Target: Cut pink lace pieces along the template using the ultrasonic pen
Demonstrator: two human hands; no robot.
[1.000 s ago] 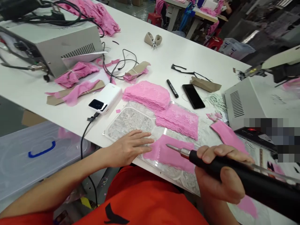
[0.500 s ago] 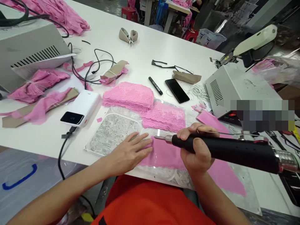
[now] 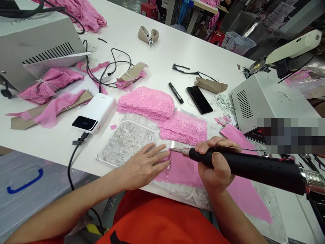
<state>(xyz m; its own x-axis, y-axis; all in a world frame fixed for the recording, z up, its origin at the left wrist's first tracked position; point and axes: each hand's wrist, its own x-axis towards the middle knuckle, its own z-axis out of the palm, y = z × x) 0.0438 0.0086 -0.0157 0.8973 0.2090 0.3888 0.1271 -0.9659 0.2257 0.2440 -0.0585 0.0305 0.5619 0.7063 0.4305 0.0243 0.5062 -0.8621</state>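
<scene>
My left hand (image 3: 144,166) lies flat with its fingers spread, the fingertips on the left edge of a sheer pink fabric piece (image 3: 186,169). In my right hand (image 3: 217,166) is a black cylindrical hand tool (image 3: 254,167) that looks like an ultrasonic cutter. Its tapered metal tip points left and is at the fabric's upper left edge, close to my left fingertips. A clear, grey-patterned plate (image 3: 127,142) lies under the fabric. Just beyond it are two stacks of pink lace pieces, one on the left (image 3: 146,101) and one on the right (image 3: 186,125).
A white power bank (image 3: 98,108) with a cable stands left. Grey vented boxes stand at far left (image 3: 48,47) and right (image 3: 274,98). Behind the lace lie a marker (image 3: 176,93), a phone (image 3: 199,100) and black glasses (image 3: 193,72). Another pink piece (image 3: 245,193) lies right.
The view has shifted, so the table appears farther right. The tool's tip has moved slightly left relative to the table. A line of bright spots now shows near the fabric's left edge.
</scene>
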